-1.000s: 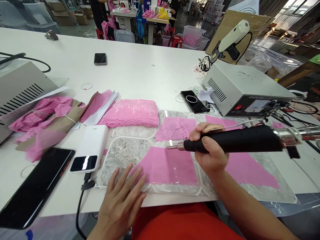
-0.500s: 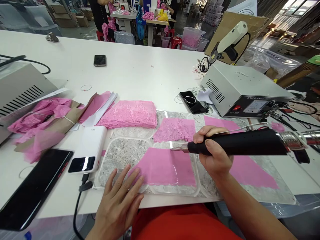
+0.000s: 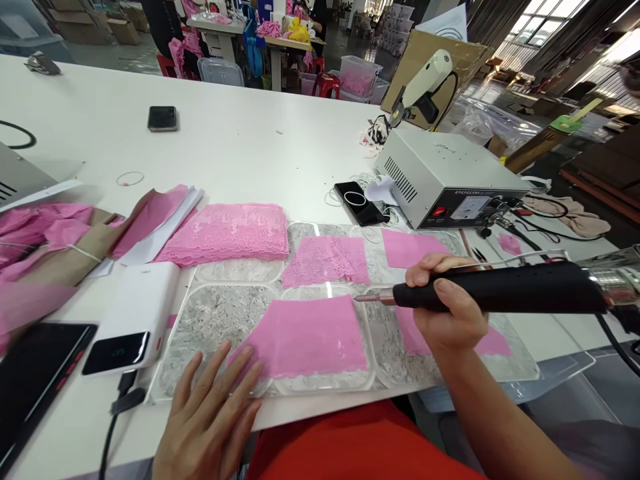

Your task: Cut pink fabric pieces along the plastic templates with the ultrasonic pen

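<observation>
My right hand [image 3: 447, 303] is wrapped round a black handheld tool [image 3: 510, 288] with a narrow metal tip. That tip points left, at the upper right corner of a flat pink fabric piece [image 3: 313, 340]. Fingers spread, my left hand [image 3: 213, 413] lies flat at the lower left edge of the same piece. The fabric rests on a marbled mat [image 3: 215, 317]. Behind it are a pink lace piece [image 3: 327, 260] and a stack of pink lace [image 3: 230, 230]. Further pink pieces [image 3: 413, 248] lie at the right, one partly behind my right hand.
A grey control box [image 3: 450, 177] stands at the back right, a phone [image 3: 360, 203] beside it. On the left are a white power bank [image 3: 133, 313] with a cable, a large black phone [image 3: 40, 380] and pink fabric bundles [image 3: 50, 233]. People sit at far tables.
The view has shifted right. The tool's tip has moved rightward along the fabric's top edge to its upper right corner. My left hand remains at the piece's lower left.
</observation>
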Tool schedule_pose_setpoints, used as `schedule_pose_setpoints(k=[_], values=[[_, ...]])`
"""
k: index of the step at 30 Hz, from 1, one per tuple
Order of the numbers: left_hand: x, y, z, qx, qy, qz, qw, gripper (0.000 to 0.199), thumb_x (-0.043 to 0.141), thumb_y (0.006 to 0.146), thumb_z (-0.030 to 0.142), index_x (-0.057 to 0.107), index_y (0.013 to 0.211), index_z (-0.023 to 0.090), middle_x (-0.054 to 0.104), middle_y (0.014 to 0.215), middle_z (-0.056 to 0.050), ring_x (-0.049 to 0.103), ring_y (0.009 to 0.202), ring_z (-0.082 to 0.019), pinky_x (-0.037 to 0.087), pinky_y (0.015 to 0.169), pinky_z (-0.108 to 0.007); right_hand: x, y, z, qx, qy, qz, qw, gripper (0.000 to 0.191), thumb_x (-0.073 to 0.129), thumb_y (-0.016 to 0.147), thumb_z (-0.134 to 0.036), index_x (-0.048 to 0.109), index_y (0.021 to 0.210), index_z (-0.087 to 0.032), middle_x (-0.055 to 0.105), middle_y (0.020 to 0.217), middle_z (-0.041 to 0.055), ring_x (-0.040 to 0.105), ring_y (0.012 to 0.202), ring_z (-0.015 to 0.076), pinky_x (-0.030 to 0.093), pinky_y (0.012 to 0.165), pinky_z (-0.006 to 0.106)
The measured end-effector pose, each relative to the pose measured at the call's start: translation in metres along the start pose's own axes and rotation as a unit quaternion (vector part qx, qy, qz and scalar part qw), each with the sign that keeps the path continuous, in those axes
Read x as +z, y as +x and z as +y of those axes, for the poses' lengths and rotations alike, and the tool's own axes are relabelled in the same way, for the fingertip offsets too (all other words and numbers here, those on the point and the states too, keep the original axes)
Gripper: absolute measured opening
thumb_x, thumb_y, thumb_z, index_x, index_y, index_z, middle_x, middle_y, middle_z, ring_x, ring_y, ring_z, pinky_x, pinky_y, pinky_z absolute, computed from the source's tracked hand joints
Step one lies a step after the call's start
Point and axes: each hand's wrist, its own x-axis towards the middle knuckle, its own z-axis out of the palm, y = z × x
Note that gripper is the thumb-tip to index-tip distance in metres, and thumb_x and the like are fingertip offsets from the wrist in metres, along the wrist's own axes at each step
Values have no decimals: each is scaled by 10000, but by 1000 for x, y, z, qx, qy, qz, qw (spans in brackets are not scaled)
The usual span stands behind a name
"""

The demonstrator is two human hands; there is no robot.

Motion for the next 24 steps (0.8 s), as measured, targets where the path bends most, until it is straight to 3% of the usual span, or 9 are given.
schedule_pose_setpoints(k=[7, 24], values=[[-2, 1, -2, 25, 22, -26, 999, 331, 583, 900, 123, 630, 1224, 170, 654, 1250, -126, 449, 1346, -302, 259, 1156, -535, -17, -13, -7, 13, 37, -18, 999, 104, 598, 668, -201, 607, 771, -198, 548, 757, 8, 498, 544, 100, 428, 500, 275], [-3, 1, -5, 43, 42, -40, 997, 375, 609, 884, 132, 617, 1255, 180, 641, 1274, -117, 451, 1345, -300, 243, 1175, -521, -10, -13, -2, 2, 31, -27, 999, 107, 627, 682, -256, 582, 771, -217, 538, 762, 0, 497, 539, 101, 444, 497, 277]])
